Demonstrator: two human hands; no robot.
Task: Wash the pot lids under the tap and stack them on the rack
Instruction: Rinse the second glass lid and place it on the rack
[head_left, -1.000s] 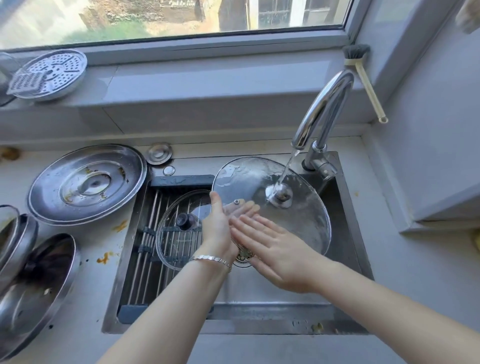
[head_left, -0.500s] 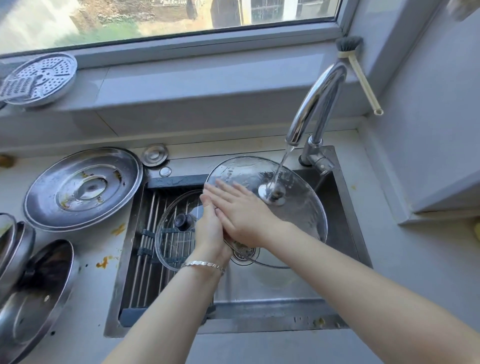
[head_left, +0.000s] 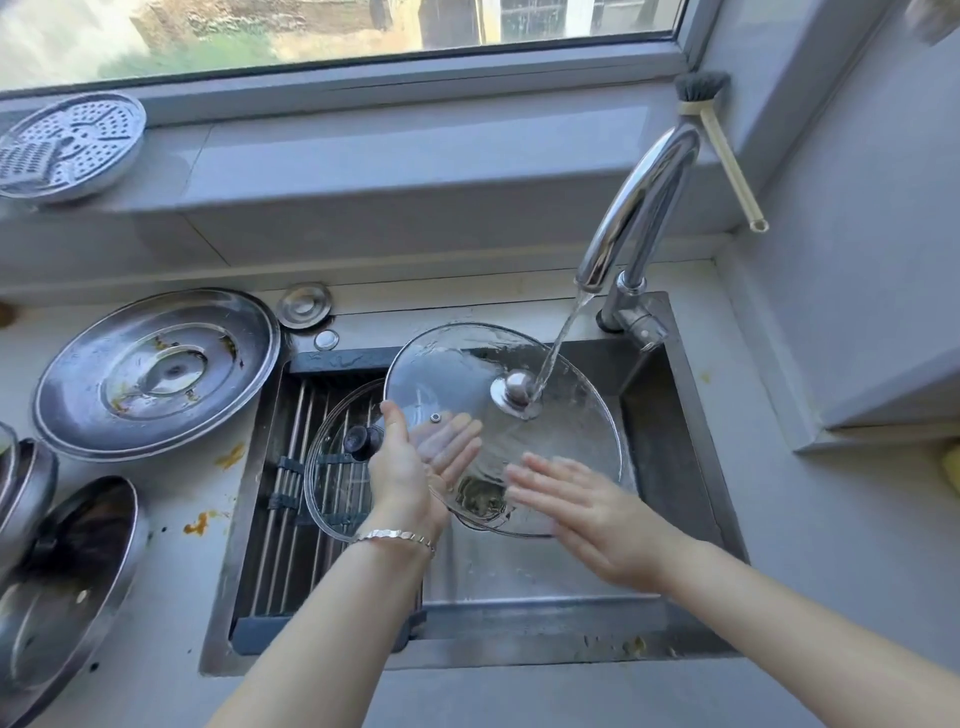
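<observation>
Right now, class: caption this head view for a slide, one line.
Left hand holds a glass lid tilted under the running tap; right hand lies flat against its wet surface.

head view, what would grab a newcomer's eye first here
The large glass lid stands out, held tilted over the sink while the tap pours water onto its metal knob. The left hand holds its rim and the right hand lies flat on the glass. Left of the sink, dirty steel lids sit on the stained counter.

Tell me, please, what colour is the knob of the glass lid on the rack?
Black knob, seen best in the head view.
</observation>
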